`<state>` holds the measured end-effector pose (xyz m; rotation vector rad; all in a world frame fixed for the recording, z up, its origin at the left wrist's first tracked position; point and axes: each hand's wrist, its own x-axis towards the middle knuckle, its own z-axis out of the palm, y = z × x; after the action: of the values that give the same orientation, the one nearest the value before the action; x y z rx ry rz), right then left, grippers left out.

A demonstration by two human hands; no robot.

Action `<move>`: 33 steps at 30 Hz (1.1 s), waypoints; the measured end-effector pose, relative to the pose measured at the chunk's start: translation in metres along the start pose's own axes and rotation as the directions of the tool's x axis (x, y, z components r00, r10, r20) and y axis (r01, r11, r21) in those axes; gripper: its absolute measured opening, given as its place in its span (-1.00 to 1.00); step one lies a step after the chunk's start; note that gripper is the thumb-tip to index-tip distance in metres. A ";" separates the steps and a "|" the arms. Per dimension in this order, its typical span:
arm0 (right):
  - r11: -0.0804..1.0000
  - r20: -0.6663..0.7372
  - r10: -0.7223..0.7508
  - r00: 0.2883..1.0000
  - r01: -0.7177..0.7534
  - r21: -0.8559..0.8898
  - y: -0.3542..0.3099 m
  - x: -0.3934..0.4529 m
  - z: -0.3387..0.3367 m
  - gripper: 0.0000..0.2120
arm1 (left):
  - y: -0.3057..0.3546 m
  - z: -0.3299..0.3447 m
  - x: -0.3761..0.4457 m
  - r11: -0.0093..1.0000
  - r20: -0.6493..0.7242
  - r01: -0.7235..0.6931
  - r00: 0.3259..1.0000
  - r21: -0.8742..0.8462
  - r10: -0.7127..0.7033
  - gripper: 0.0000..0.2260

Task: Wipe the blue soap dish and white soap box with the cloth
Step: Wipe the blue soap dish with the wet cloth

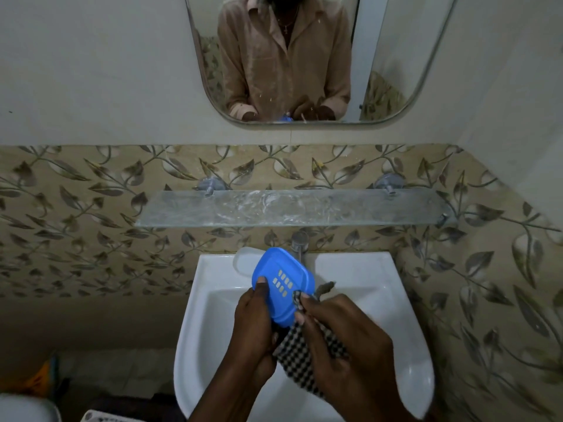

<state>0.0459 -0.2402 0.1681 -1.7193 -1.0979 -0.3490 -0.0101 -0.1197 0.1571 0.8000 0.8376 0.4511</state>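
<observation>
My left hand (pixel 254 327) grips the blue soap dish (pixel 281 284) over the white sink (pixel 210 303), thumb on its slotted face, tilted toward me. My right hand (pixel 341 336) holds the black-and-white checked cloth (pixel 300 357) bunched against the dish's lower right edge. The cloth hangs down between both hands. A white soap box (pixel 243 260) lies on the sink's back ledge, partly hidden behind the blue dish.
A metal tap (pixel 300 243) rises behind the dish at the sink's back. Above it a frosted glass shelf (pixel 289 208) juts from the leaf-patterned tiles. A mirror (pixel 304 56) hangs higher up. Floor items lie at lower left.
</observation>
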 end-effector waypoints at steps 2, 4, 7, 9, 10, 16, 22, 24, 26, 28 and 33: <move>1.000 -0.002 -0.002 1.000 0.002 0.004 0.002 0.005 -0.004 -0.82 | -0.003 -0.001 0.000 1.000 0.038 -0.012 0.999 -0.001 0.012 -0.58; 0.999 -0.026 0.041 0.999 -0.041 -0.005 0.006 0.018 -0.009 -0.82 | -0.005 -0.003 0.001 0.999 0.053 -0.054 0.997 0.005 0.053 -0.58; 0.999 0.018 0.032 0.999 -0.033 0.021 0.004 0.019 -0.012 -0.78 | -0.004 -0.007 0.006 0.996 0.072 -0.088 0.993 -0.015 0.089 -0.58; 0.999 0.036 0.000 0.999 -0.001 0.036 0.000 0.011 -0.013 -0.77 | -0.005 -0.008 0.005 0.996 0.095 -0.089 0.991 -0.030 0.091 -0.56; 0.998 0.041 -0.002 0.999 0.000 0.058 0.000 0.012 -0.015 -0.78 | -0.006 -0.008 0.004 0.995 0.108 -0.092 0.990 -0.033 0.095 -0.55; 0.993 0.136 0.029 0.990 -0.044 0.107 0.003 0.023 -0.025 -0.80 | -0.002 -0.012 0.005 0.980 0.109 -0.200 0.974 0.015 0.198 -0.62; 0.982 0.152 0.093 0.984 -0.116 0.150 0.010 0.037 -0.032 -0.82 | -0.007 -0.011 0.002 0.964 0.216 -0.235 0.955 0.123 0.205 -0.68; 0.983 0.177 0.076 0.981 -0.103 0.149 0.008 0.037 -0.033 -0.82 | -0.005 -0.013 0.004 0.955 0.199 -0.266 0.951 0.133 0.237 -0.68; 0.977 0.199 0.045 0.979 -0.085 0.196 0.001 0.027 -0.035 -0.80 | 0.002 -0.016 0.007 0.937 0.173 -0.318 0.941 0.144 0.292 -0.68; 0.969 0.178 0.063 0.982 -0.102 0.224 0.000 0.025 -0.037 -0.82 | 0.003 -0.019 0.005 0.912 0.213 -0.365 0.921 0.185 0.326 -0.70; 0.976 0.155 0.106 0.982 -0.133 0.175 0.007 0.041 -0.036 -0.84 | -0.002 -0.017 0.004 0.895 0.302 -0.391 0.898 0.215 0.320 -0.67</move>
<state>0.0831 -0.2509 0.2069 -1.6554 -1.0881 -0.0451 -0.0211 -0.1109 0.1466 1.2522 0.5086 0.5499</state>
